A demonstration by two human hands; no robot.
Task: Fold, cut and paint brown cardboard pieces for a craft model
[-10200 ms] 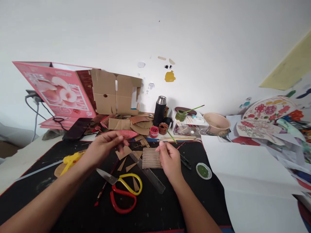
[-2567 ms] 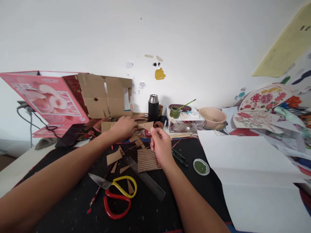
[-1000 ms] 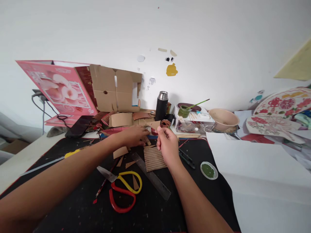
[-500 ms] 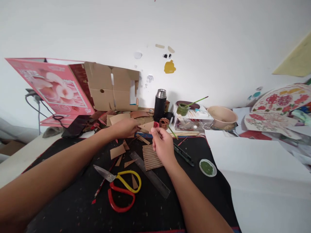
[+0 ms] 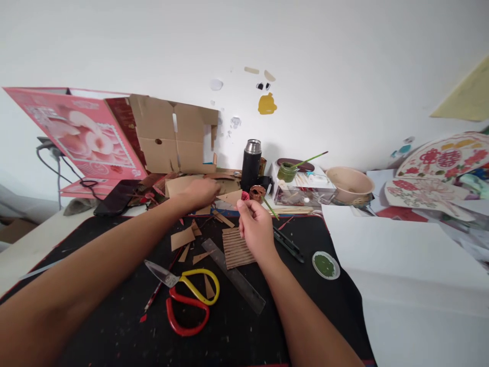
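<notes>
Black mat (image 5: pixel 126 331), white wall (image 5: pixel 324 76) behind. Right hand (image 5: pixel 255 224) pinches a card scrap (image 5: pixel 230 198) by its right end, long axis pointing left toward the nearby left hand (image 5: pixel 206 191), over the card pile (image 5: pixel 181 183), grip unclear

room on near mat (image 5: pixel 237 341), scissors (image 5: pixel 187 282) just beyond

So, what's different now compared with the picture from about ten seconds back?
The left hand has moved forward and rightward to the cardboard pile; whether it grips anything is unclear. The right hand has shifted forward and slightly left, its fingers now pinching a pointed cardboard piece not seen there before. The scissors, black flask and green-paint lid stayed put.
</notes>
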